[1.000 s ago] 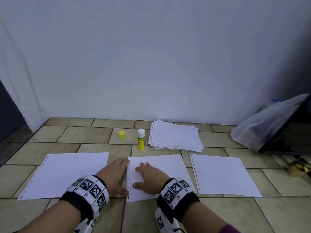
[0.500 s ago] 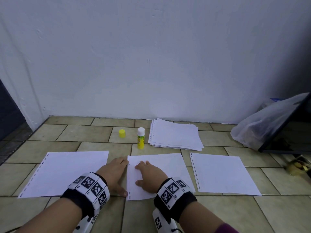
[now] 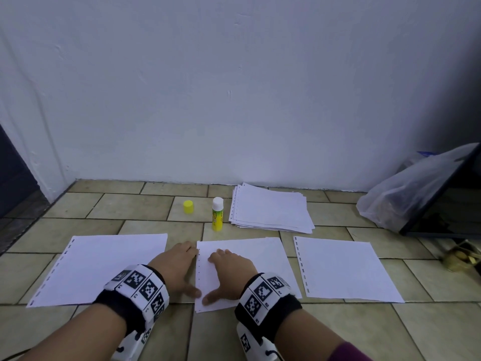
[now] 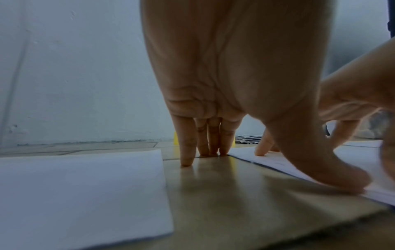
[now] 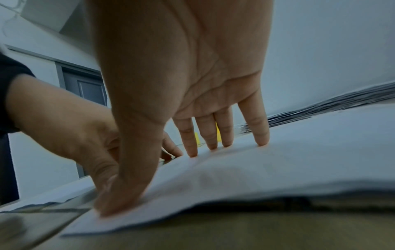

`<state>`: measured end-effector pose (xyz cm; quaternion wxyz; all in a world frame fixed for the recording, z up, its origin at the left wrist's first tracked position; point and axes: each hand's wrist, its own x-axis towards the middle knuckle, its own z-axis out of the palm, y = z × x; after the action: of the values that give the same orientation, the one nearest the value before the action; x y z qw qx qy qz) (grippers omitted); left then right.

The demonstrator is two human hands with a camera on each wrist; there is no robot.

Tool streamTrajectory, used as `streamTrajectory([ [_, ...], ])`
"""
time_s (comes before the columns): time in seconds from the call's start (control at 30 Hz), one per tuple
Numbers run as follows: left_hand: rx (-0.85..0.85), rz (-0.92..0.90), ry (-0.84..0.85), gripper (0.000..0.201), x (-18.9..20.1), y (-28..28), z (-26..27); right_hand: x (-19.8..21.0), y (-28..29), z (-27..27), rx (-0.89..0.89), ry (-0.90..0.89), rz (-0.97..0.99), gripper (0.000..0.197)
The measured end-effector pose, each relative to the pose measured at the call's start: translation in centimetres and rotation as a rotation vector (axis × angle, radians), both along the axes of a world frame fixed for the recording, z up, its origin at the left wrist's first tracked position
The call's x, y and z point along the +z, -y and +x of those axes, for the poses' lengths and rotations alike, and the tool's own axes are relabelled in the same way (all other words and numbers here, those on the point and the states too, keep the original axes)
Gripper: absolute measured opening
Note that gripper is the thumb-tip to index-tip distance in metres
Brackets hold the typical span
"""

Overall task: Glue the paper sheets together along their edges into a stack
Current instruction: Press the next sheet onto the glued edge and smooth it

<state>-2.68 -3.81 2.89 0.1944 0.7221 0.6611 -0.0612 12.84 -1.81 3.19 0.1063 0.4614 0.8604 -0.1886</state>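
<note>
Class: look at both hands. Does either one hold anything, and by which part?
Nothing is gripped. The right hand presses flat on the middle sheets near their punched edge; the left hand rests beside that edge.

Black wristbands [image 3: 125,306] w/ b&w square markers; maroon sleeve [image 3: 348,354] on right arm.

Dim, cool, even light; wrist views blurred at the edges (wide-angle bending throughout).

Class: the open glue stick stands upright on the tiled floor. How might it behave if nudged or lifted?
The glue stick is tall and narrow, so it probably tips easily. Being round, it would likely roll afterwards. It looks small and plastic, probably light.
</note>
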Motion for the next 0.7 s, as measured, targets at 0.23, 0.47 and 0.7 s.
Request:
streamTrajectory([
  [0.23, -0.012, -0.010, 0.050, 0.110, -0.03, 0.02, -0.74, 0.37, -0.41, 0.22, 0.012, 0.006, -0.028, 0.070],
  [0.47, -0.030, -0.039, 0.109, 0.113, 0.09, -0.11, -1.10, 0.79, -0.52, 0.08, 0.026, 0.061, -0.067, 0.054],
  [0.7, -0.036, -0.024, 0.056, 0.111, -0.14, -0.12, -0.73, 0.12, -0.20, -0.30, -0.002, 0.060, -0.037, 0.053],
])
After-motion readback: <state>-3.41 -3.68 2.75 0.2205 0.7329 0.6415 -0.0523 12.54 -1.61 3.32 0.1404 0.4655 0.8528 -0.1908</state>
